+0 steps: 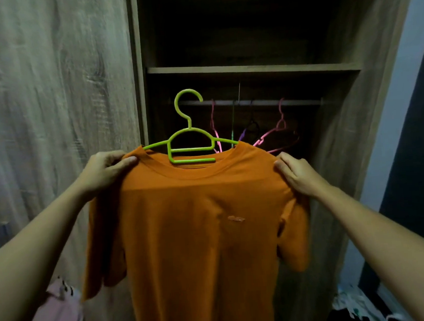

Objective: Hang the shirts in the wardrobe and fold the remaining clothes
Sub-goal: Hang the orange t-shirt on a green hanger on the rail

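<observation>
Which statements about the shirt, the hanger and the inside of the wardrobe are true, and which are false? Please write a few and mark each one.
1. The orange shirt is on a green hanger. True.
2. One hand alone holds the shirt. False: the left hand and the right hand each grip a shoulder of it.
3. Nothing hangs behind the shirt. False: pink hangers hang on the rail.
4. A shelf lies above the rail. True.

Green hanger point(192, 149) arms hidden inside orange shirt point(198, 236), hem cut off below, pink cloth point(59, 319) blurred
</observation>
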